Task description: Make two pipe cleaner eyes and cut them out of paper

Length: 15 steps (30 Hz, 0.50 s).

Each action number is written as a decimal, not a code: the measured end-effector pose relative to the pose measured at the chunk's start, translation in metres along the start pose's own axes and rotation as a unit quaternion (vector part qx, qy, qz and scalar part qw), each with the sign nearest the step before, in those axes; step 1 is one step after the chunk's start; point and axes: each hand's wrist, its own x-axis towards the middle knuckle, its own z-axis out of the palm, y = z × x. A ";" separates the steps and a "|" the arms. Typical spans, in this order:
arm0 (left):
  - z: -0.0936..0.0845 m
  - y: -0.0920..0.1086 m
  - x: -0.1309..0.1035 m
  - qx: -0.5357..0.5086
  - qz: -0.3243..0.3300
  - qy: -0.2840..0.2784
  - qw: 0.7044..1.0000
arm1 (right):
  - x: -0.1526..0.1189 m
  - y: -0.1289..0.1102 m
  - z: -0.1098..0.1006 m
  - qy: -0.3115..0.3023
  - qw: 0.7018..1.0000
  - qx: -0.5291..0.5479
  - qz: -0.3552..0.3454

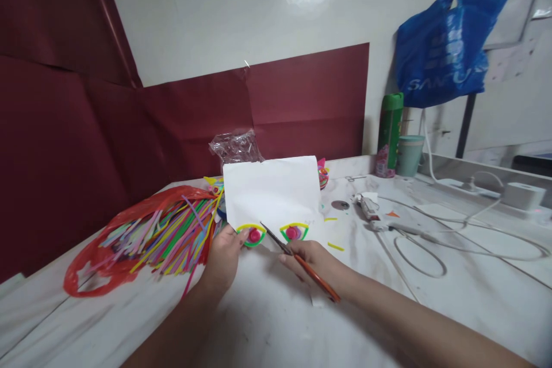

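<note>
My left hand point(225, 260) pinches the lower left corner of a white sheet of paper point(271, 190), which stands upright in front of me. Two eye shapes are fixed along the sheet's lower edge: a left eye point(253, 234) and a right eye point(294, 232), each with a yellow and green outline and a pink-red centre. My thumb lies against the left one. In my right hand point(317, 264) is a pair of scissors point(314, 276) with orange handles. Its dark blades point up and left, their tip at the paper between the eyes.
At left, many coloured pipe cleaners point(172, 236) lie on a red plastic bag point(88, 287). Clear plastic wrap point(237, 146) sits behind the paper. To the right are a glue gun point(399, 227) with looped cable, yellow scraps point(335, 246), a green can point(390, 132) and a cup point(409, 155).
</note>
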 end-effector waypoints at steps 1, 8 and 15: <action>0.000 0.000 0.000 0.003 0.000 -0.001 1.000 | 0.000 0.000 0.000 0.000 1.000 0.000 0.000; -0.001 0.001 0.000 0.016 0.011 0.004 1.000 | 0.003 0.006 -0.001 0.014 1.000 -0.012 -0.019; 0.000 0.001 -0.001 0.005 0.023 0.019 1.000 | 0.003 0.000 -0.003 0.014 1.000 -0.019 0.006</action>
